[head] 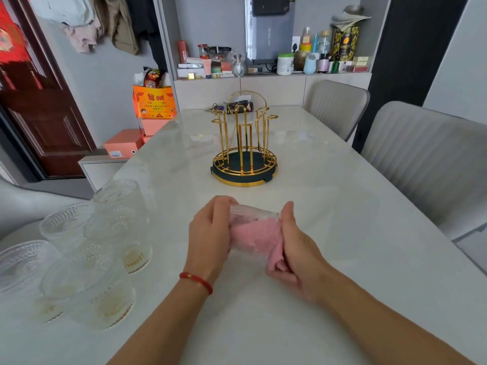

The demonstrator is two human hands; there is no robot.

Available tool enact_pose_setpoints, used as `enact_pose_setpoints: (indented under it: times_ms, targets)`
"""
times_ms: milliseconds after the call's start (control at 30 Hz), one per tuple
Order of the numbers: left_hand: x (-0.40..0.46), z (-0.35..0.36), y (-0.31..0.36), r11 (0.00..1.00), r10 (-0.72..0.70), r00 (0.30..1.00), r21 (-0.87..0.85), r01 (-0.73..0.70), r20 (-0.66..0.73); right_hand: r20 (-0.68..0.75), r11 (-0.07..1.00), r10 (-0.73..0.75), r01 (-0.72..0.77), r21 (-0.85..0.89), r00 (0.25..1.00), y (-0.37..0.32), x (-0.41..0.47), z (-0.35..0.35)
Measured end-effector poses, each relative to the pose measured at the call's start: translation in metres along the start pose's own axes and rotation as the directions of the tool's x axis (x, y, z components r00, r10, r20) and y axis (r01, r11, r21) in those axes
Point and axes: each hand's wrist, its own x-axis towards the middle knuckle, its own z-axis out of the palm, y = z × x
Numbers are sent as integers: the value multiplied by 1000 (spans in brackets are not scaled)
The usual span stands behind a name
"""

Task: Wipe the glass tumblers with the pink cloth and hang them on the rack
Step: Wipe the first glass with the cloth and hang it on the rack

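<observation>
Plainly little of the job is done: the white marble table (316,206) carries a gold wire rack (244,143) at about twelve o'clock from the hands, and none of its pegs bears a glass. At nine o'clock, near the table's left edge, a cluster of ribbed glass tumblers (87,248) stands waiting, close together, some seemingly touching; I count roughly five, though glare blurs their outlines. So the first tumbler looks to be the one in hand, with wiping under way and all the hanging left to do. Both forearms reach in from six o'clock and meet over the table's middle. The left hand (210,233), with a red cord bracelet (196,281) at the wrist, curls its fingers round one end of the held tumbler (250,210), which lies roughly sideways between the hands and above the tabletop. The right hand (292,251) closes on the pink cloth (257,237), thumb raised against the glass and fingers bunching the fabric below; the cloth shows through the clear wall, so it appears pushed inside the tumbler, though whether it wraps the outside as well I cannot tell.
</observation>
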Motion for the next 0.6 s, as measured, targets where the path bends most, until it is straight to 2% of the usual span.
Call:
enact_pose_setpoints:
  times_ms: [33,67,100,167,367,500,600]
  targets:
    - [-1,-3,-2,984,175,985,32,-175,-8,113,966,84,-109,235,990,0,2,-2]
    - [0,-7,-6,946,317,948,63,-317,10,223,879,101,-192,437,970,-1,3,-3]
    - [3,-10,-10,910,404,914,84,-405,30,281,800,83,-232,553,956,0,4,-5]
    - [8,-14,-14,885,456,890,93,-456,23,283,757,47,-219,616,958,0,6,-7]
    - [10,-7,-20,933,357,932,66,-353,-61,69,801,81,-106,590,994,-13,7,-5]
    - [12,-3,-23,961,276,954,62,-270,-117,-10,832,108,-85,549,994,-24,3,-9]
    - [14,-1,-18,993,118,981,10,-118,-155,-65,845,108,-57,532,992,-29,2,-17]
